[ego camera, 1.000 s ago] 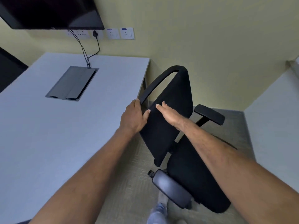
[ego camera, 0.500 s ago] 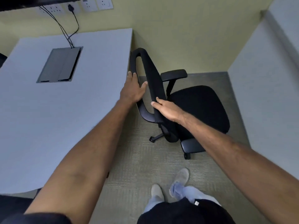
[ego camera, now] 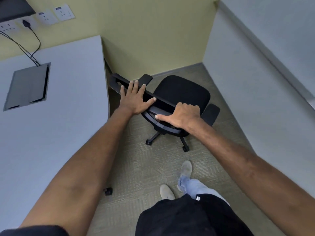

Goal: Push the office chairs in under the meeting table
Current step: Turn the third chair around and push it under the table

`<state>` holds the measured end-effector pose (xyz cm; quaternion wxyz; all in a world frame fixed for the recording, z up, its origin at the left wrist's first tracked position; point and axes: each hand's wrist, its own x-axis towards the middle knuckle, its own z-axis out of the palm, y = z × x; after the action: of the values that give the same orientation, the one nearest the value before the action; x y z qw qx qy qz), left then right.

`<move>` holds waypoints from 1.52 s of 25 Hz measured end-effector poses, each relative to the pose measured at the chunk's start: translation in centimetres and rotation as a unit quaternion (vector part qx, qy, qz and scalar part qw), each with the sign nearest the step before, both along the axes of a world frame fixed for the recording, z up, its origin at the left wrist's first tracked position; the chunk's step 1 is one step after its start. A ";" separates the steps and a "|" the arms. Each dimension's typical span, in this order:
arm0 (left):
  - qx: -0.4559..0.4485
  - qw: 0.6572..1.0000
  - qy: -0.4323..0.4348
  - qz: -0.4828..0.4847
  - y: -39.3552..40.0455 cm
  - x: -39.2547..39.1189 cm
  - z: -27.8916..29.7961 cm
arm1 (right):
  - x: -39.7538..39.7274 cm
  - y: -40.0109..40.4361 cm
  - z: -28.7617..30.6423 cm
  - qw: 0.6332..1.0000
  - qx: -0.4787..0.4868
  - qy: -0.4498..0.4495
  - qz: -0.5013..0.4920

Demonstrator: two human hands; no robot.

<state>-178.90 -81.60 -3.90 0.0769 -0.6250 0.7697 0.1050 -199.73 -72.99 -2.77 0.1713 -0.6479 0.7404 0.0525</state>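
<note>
A black office chair (ego camera: 183, 92) stands on the carpet right of the grey meeting table (ego camera: 68, 103), its seat turned away from the table toward the far corner. My left hand (ego camera: 134, 99) lies flat on the top of the backrest, fingers spread. My right hand (ego camera: 182, 114) grips the backrest's right part, fingers curled over its top edge and thumb stretched along it. The chair's wheeled base (ego camera: 185, 148) shows below my hands.
The table holds a recessed cable box (ego camera: 27, 86) with cables running to wall sockets (ego camera: 51, 15). A yellow wall is behind the chair and a grey wall (ego camera: 255, 92) on the right. A caster of another chair (ego camera: 108, 191) peeks from under the table. My feet (ego camera: 175, 181) stand on the carpet.
The chair has swung round, so its backrest now lies crosswise in front of me. My left hand went from the backrest's edge onto its top; my right hand closed over the top edge.
</note>
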 end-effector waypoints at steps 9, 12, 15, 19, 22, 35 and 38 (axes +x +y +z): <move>0.078 0.983 0.062 -0.157 1.0 -4.4 2.6 | -5.4 1.0 -1.0 0.991 -0.110 -0.016 0.072; 0.073 0.981 0.036 -0.175 1.1 -3.9 2.5 | -9.0 0.8 -0.9 0.985 -0.122 -0.016 0.119; 0.068 0.985 0.014 -0.158 1.1 -4.3 2.0 | -12.3 -0.1 -0.3 0.982 -0.103 -0.032 0.155; 0.031 0.987 0.002 -0.160 2.2 -6.5 0.9 | -16.7 -1.7 0.5 0.973 -0.089 -0.050 0.208; 0.001 0.992 0.025 -0.127 3.3 -9.0 0.1 | -20.2 -4.1 0.7 0.962 -0.082 -0.042 0.257; -0.072 0.995 0.027 0.069 0.4 -20.3 -1.0 | -28.8 -20.2 0.7 0.881 -0.100 -0.045 0.460; -0.075 0.991 0.020 0.106 -1.6 -20.0 -0.9 | -27.9 -23.9 0.6 0.869 -0.096 -0.049 0.483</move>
<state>-198.88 -83.22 -4.75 0.0024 -0.7048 0.7062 0.0672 -227.58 -96.86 -2.17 0.0978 -0.9396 0.3271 0.0251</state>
